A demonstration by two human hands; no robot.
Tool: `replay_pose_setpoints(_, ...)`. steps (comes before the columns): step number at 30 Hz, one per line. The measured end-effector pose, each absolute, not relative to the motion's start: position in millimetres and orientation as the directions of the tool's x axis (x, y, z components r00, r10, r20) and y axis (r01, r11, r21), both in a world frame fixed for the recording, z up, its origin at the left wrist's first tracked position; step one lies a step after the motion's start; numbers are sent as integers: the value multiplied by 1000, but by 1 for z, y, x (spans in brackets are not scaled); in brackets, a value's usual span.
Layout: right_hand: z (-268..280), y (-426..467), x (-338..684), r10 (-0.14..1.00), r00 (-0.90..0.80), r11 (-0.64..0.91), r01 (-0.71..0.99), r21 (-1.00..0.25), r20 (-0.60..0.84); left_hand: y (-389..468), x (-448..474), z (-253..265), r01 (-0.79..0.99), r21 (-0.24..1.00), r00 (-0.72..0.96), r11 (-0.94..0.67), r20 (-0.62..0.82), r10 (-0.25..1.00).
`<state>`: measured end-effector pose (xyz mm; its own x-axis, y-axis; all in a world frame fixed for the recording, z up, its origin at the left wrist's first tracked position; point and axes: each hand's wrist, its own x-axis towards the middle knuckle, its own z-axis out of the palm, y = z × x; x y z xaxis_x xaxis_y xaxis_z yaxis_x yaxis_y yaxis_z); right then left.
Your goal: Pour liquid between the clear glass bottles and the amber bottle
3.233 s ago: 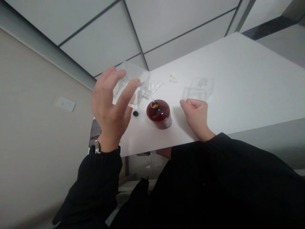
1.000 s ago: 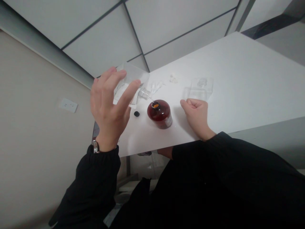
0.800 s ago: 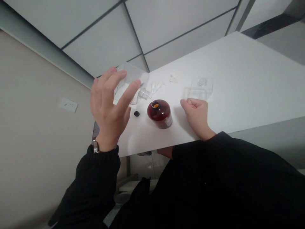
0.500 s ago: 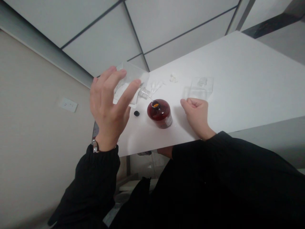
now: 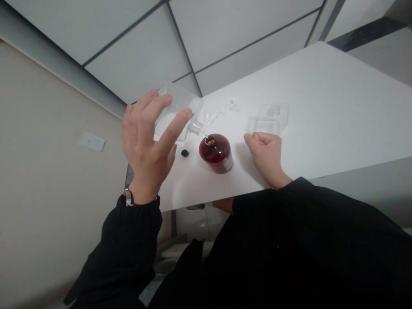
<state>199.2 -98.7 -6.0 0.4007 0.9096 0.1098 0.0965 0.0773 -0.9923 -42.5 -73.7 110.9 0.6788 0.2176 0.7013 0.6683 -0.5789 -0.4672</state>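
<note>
My left hand (image 5: 149,137) is wrapped round a clear bottle (image 5: 182,99), tipped on its side with its threaded neck pointing right and down. A thin stream of liquid runs from that neck into the open mouth of a dark red, round-shouldered bottle (image 5: 216,155). The red bottle stands upright on the white table, a pale label on its lower side; orange shows inside its mouth. My right hand (image 5: 265,155) rests as a closed fist on the table, to the right of the red bottle, and nothing sticks out of it. A small black cap (image 5: 184,153) lies left of the red bottle.
Beyond my right fist sit clear plastic boxes (image 5: 273,116). Cotton swabs (image 5: 210,116) and small white pieces (image 5: 234,105) lie behind the red bottle. White panels rise along the table's back edge, and a wall with a socket (image 5: 92,141) is at left.
Almost nothing differs. The clear bottle stays tipped and the liquid keeps running into the red bottle; both hands hold their places.
</note>
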Motion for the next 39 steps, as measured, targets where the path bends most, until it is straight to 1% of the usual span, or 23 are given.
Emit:
replay_pose_setpoints(2,-6,-99,199,909,402,80,96,-992,112,-73,-45,110,671,-417,666,-613,702,251)
replay_pose_setpoints(5,-6,-98,199,909,401,84,94,-992,115,-73,-47,107,683,-286,629,-672,699,341)
replay_pose_setpoints(6,-6,-98,199,909,401,85,93,-992,115,-74,-47,106,682,-267,621,-680,704,346)
replay_pose_setpoints(8,-7,-98,199,909,400,85,93,-992,115,-75,-46,106,685,-276,617,-674,712,336)
replay_pose_setpoints(11,-8,-97,199,911,396,86,92,-992,116,-75,-44,108,688,-327,630,-648,713,309)
replay_pose_setpoints(13,-8,-98,200,911,395,88,93,-992,118,-75,-45,109,684,-331,635,-650,710,305)
replay_pose_setpoints(14,-9,-98,200,911,395,88,93,-992,118,-75,-45,110,687,-319,633,-653,704,322)
replay_pose_setpoints(17,-10,-98,199,911,396,87,94,-992,118,-77,-46,111,728,-257,621,-636,640,453)
replay_pose_setpoints(18,-10,-98,199,910,397,87,94,-992,117,-78,-46,112,733,-262,621,-628,634,460)
replay_pose_setpoints(22,-11,-98,199,910,396,89,94,-992,119,-81,-43,113,729,-327,627,-602,671,395)
replay_pose_setpoints(23,-11,-98,199,910,396,90,94,-991,121,-81,-43,113,733,-326,625,-597,671,400)
replay_pose_setpoints(25,-12,-97,200,911,394,92,95,-991,123,-81,-44,113,752,-283,607,-596,650,457)
replay_pose_setpoints(28,-13,-97,200,911,393,95,96,-991,125,-81,-45,112,760,-181,583,-624,613,534)
replay_pose_setpoints(29,-13,-97,200,911,393,96,95,-991,126,-81,-45,112,758,-169,582,-630,611,537)
replay_pose_setpoints(33,-13,-97,200,913,390,95,89,-992,122,-82,-43,111,749,-226,592,-623,652,474)
replay_pose_setpoints(34,-13,-97,200,913,389,94,88,-992,121,-81,-43,111,753,-213,586,-623,648,487)
replay_pose_setpoints(37,-12,-97,200,913,390,94,87,-992,120,-81,-43,111,766,-106,559,-634,597,576)
replay_pose_setpoints(39,-12,-97,199,913,391,93,87,-992,120,-80,-42,111,768,-70,550,-637,581,600)
